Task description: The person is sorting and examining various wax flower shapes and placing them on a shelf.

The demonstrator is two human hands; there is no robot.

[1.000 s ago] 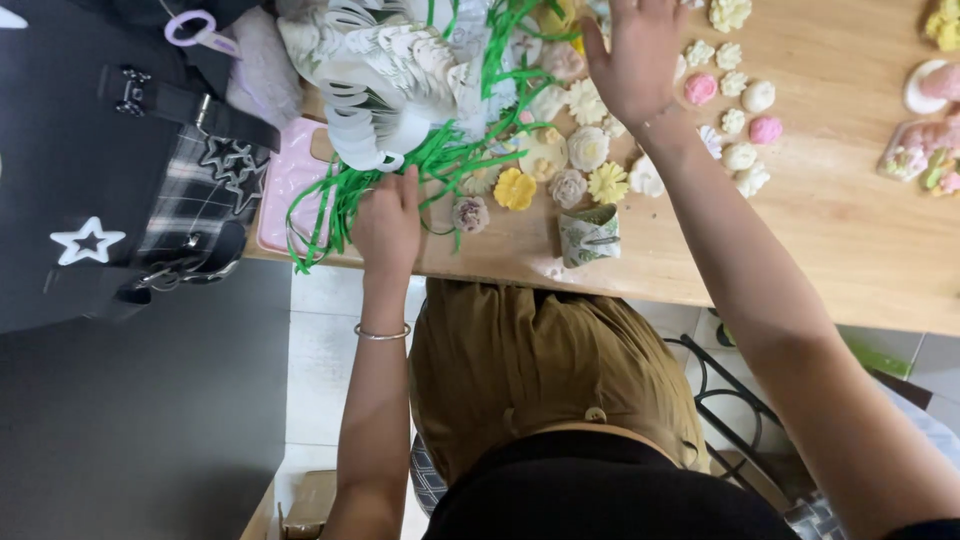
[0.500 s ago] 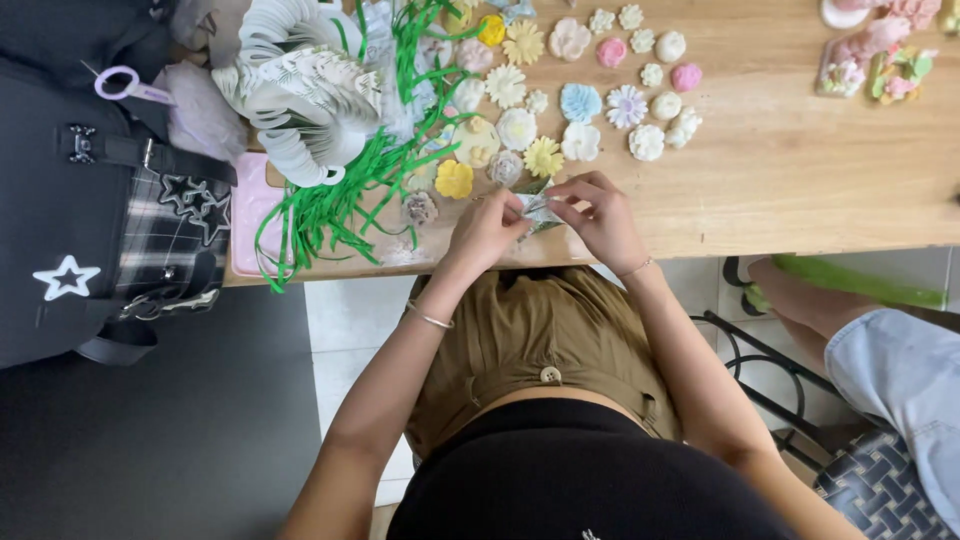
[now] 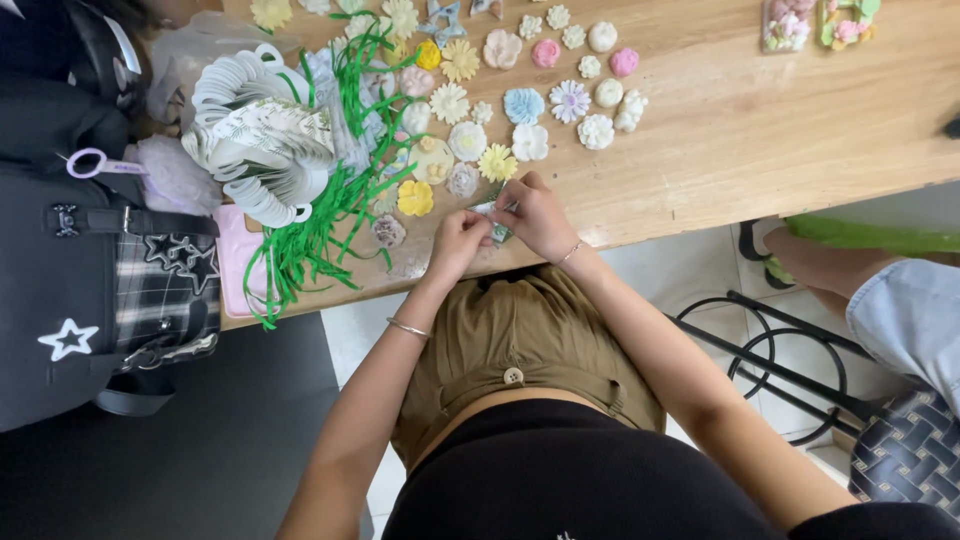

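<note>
Your left hand (image 3: 458,243) and right hand (image 3: 535,215) cover most of the small greenish packet (image 3: 497,222), its kind unclear, while the decorated frame (image 3: 848,18) at one o'clock is cropped.

The table (image 3: 760,130) is smooth, matt pale wood. The flowers (image 3: 520,105) look matt and chalky. The ribbons (image 3: 330,215) are glossy green; the bag (image 3: 70,250) is black cloth.
</note>
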